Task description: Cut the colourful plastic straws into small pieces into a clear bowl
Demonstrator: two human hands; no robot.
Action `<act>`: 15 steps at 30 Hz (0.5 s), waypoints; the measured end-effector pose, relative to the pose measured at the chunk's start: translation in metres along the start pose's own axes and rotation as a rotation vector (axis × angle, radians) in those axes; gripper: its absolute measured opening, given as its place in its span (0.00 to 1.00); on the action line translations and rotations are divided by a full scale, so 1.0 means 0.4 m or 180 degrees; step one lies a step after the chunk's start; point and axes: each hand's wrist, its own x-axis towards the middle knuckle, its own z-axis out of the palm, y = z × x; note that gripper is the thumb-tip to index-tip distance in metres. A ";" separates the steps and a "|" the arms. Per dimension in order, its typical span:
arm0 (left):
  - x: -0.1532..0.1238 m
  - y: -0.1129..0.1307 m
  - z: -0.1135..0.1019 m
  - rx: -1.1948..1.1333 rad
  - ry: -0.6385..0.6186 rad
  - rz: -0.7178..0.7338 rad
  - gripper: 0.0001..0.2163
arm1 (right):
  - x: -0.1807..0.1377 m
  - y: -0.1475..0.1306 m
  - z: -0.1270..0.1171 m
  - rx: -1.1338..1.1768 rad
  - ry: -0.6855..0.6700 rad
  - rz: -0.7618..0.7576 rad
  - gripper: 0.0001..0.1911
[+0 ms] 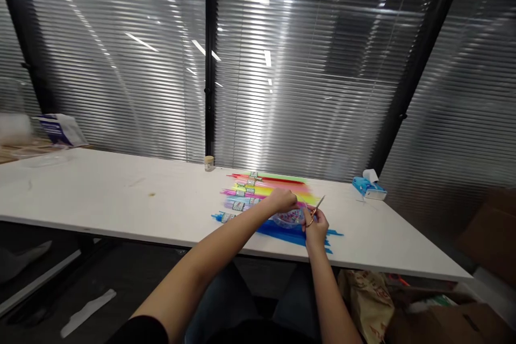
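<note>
My right hand (317,227) grips a pair of scissors (313,213) with copper-coloured handles, the blades angled up and to the right. Just left of it, my left hand (283,200) is closed, fingers bent down; whatever it pinches is too small to tell. Below the left hand, partly hidden, is a clear round container (288,219) with small pink and purple bits inside. Under and around it lie blue strips (278,231). Beyond the hands, labelled bundles of thin coloured strips (252,190) lie side by side in red, pink, yellow, magenta and pale purple.
The white table (121,199) runs wide to the left. A small lidded jar (208,163) stands near its back edge, and a blue tissue pack (368,188) lies at the right. Blinds (290,91) rise behind. Below right are a paper bag (366,301) and cardboard boxes (467,322).
</note>
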 end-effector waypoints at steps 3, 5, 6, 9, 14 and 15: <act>-0.003 -0.003 -0.013 -0.0046 -0.0227 -0.0034 0.09 | 0.003 0.003 -0.001 0.0023 -0.0036 -0.0002 0.28; -0.006 -0.003 -0.023 -0.0131 -0.0316 -0.0037 0.10 | 0.003 0.005 -0.002 0.0041 -0.0046 0.0001 0.28; -0.007 -0.003 -0.028 -0.0186 -0.0345 -0.0037 0.11 | 0.003 0.005 -0.002 0.0051 -0.0045 0.0005 0.27; -0.007 -0.005 -0.040 -0.0382 -0.0367 -0.0072 0.10 | 0.003 0.003 -0.001 0.0075 -0.0042 0.0015 0.26; -0.019 -0.021 -0.055 -0.0821 -0.0066 -0.0321 0.09 | 0.003 -0.002 0.000 0.0108 -0.0087 0.0017 0.26; -0.029 -0.026 -0.056 -0.0938 0.0063 -0.0409 0.10 | 0.003 -0.004 0.000 0.0114 -0.0092 0.0016 0.26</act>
